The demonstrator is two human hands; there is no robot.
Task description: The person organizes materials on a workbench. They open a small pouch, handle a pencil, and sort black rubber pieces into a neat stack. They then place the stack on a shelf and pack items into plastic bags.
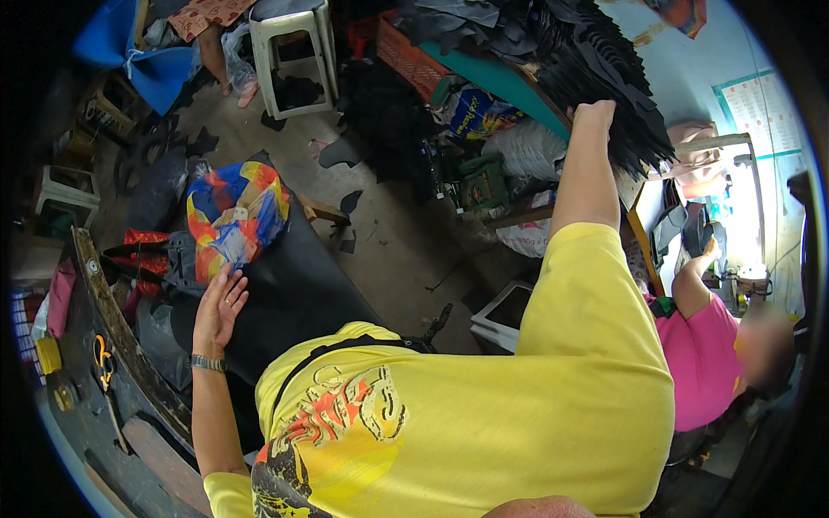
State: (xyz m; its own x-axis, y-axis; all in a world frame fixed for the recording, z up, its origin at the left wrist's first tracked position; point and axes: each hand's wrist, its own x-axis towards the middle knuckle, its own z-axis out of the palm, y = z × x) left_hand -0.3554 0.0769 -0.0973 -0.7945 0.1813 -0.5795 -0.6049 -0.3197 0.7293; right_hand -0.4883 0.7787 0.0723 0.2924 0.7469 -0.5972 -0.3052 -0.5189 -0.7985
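In the head view, my right hand (594,112) is at the edge of the black pieces (620,82) on the green table (501,89); its fingers curl, but I cannot tell if they pinch one. The pieces look already cut and piled; many seem left, too many for counting. My left hand (220,311) has fingers slightly spread, just beside one colourful bag (237,207).

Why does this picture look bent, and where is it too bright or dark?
Head view: the fisheye lens bows the long, worn brown wooden edge at left; glare washes out detail near the co-worker in a bright pink shirt; shadow swallows detail in the black heap on the floor.
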